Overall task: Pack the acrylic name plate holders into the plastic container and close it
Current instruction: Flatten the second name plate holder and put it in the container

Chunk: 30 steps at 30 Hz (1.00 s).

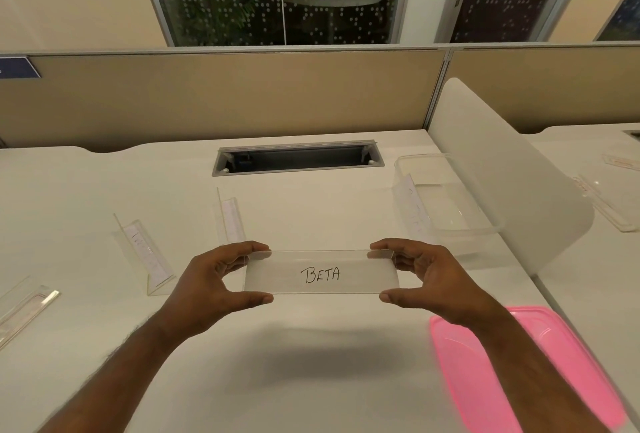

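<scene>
A clear acrylic name plate holder with a card reading "BETA" (320, 273) hangs above the white desk, held level at both ends. My left hand (214, 280) pinches its left end and my right hand (426, 277) pinches its right end. The clear plastic container (446, 197) stands open at the back right, with one holder (412, 207) leaning at its left wall. Its pink lid (561, 356) lies flat at the front right, partly under my right forearm. Other holders rest on the desk: one (230, 221) behind my left hand, one (145, 256) further left, one (24, 308) at the left edge.
A cable slot (298, 157) is cut into the desk at the back middle. A frosted divider (512, 190) rises just right of the container, with more holders (609, 204) on the neighbouring desk beyond it. A beige partition (221, 97) closes the back.
</scene>
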Motion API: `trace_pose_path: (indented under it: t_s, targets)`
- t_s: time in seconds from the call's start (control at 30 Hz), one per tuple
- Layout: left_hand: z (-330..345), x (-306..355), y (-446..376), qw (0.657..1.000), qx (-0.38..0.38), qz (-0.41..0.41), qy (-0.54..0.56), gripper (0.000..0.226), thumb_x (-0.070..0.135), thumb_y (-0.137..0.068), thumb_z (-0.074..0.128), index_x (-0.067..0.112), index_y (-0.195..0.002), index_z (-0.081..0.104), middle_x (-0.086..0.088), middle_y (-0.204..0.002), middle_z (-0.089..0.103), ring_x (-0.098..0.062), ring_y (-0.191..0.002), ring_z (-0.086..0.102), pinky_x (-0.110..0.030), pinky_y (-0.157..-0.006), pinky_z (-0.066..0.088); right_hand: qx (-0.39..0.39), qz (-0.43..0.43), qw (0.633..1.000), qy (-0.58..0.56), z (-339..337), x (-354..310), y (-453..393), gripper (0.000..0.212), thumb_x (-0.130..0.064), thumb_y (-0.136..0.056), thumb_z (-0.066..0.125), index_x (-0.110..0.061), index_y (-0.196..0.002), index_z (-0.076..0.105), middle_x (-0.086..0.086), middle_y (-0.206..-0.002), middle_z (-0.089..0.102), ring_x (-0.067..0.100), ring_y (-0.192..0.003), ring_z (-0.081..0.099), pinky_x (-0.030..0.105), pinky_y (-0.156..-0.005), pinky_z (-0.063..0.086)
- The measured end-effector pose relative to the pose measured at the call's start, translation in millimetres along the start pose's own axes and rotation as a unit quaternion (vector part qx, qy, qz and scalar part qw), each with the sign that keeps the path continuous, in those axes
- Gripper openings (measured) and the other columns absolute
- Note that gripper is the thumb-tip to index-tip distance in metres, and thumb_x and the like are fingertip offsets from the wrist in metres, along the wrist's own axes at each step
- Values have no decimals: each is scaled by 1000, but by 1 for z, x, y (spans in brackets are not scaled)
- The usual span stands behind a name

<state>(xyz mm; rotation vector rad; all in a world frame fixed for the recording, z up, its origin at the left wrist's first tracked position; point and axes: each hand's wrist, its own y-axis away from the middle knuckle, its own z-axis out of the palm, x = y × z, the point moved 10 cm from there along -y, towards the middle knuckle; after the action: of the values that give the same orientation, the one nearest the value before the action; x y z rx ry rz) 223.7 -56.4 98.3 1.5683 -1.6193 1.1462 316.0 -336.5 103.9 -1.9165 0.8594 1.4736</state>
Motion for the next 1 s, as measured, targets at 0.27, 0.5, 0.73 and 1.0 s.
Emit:
trace_pose_path:
  t_s: [0.27,0.5,0.73,1.0]
  targets:
    - [19,1,-19,1000,-1,9,-1,75,47,-59,91,38,-127,60,18,-131,63,-5,-127,55,-22,-109,39,24,-18,999,10,-29,1,0,66,3,-62,87,-22,-120,66,0,-116,72,16,-111,65,22,-95,50]
    - [53,-46,-38,987,74,-99,-103,79,71,-73,61,40,-143,43,24,-147,44,-2,-131,44,-22,-105,36,152,-42,987,23,-97,-8,11,65,-7,-54,88,-16,-115,69,4,-105,75,13,-92,69,18,-83,53]
    - [117,-91,-78,946,16,-107,-305,77,63,-95,35,17,-156,20,3,-164,20,-13,-152,8,-33,-120,15,307,-32,947,93,-165,-9,25,59,-7,-60,89,-34,-109,70,-2,-101,73,18,-86,68,26,-83,57]
    - [150,-121,-98,913,-9,-107,-393,91,73,-91,15,11,-157,7,-1,-166,3,-16,-153,-1,-35,-124,2,402,22,889,217,-208,6,29,60,-20,-61,90,-26,-116,67,-10,-89,66,9,-75,61,6,-65,49]
